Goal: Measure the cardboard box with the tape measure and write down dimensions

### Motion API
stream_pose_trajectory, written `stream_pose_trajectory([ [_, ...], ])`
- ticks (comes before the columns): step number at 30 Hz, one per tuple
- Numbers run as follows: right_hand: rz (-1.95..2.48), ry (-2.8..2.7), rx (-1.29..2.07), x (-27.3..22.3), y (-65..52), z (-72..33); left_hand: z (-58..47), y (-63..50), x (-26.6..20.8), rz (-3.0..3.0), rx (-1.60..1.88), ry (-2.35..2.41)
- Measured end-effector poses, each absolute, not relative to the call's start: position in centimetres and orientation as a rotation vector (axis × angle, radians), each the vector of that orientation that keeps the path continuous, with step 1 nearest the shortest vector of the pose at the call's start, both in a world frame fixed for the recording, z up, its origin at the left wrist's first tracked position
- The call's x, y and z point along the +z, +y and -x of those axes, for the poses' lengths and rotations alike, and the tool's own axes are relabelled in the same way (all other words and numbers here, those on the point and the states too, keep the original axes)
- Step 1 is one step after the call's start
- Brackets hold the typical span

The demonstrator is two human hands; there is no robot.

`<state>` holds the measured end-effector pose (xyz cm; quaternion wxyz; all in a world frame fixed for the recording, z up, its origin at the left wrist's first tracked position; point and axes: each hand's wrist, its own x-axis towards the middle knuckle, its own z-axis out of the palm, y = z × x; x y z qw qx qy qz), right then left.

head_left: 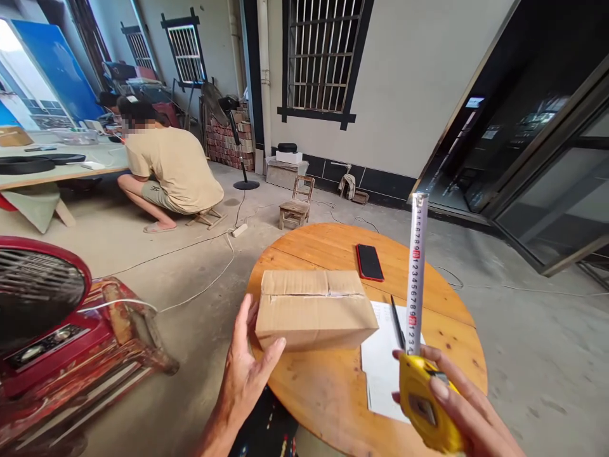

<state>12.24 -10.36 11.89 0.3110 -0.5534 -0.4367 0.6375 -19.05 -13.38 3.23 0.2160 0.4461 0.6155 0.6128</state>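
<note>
A brown cardboard box (311, 317) sits on the round wooden table (328, 393), its top flaps meeting at a seam. My left hand (250, 371) is open at the box's left front corner, thumb and fingers apart; whether it touches the cardboard I cannot tell. Held in my right hand (457, 393) is a yellow tape measure (423, 406). Its white blade (415, 273) sticks out upward, with numbers and red marks along it. Behind the blade lie white paper sheets (383, 374) and a black pen (396, 322).
A phone with a red edge (369, 262) lies behind the box. At left stands a red fan (42, 317) on a wooden stool. Farther back, a person in a tan shirt (174, 168) crouches on a low stool by another table (109, 158). A small wooden chair (295, 206) stands beyond my table.
</note>
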Motion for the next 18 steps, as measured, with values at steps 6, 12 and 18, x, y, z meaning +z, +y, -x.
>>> stream_pose_trajectory([
  [6,1.367,-1.126,1.565,10.8,-8.1,-8.8,19.3,-13.9,1.2,-1.157,1.533,1.659],
  [12,1.243,-1.193,1.638,11.0,-7.9,-7.3,19.7,-13.6,1.5,-1.074,1.497,1.735],
  [18,1.106,-1.205,1.666,13.2,-4.8,-6.1,21.4,-12.1,4.3,-1.101,1.471,1.878],
])
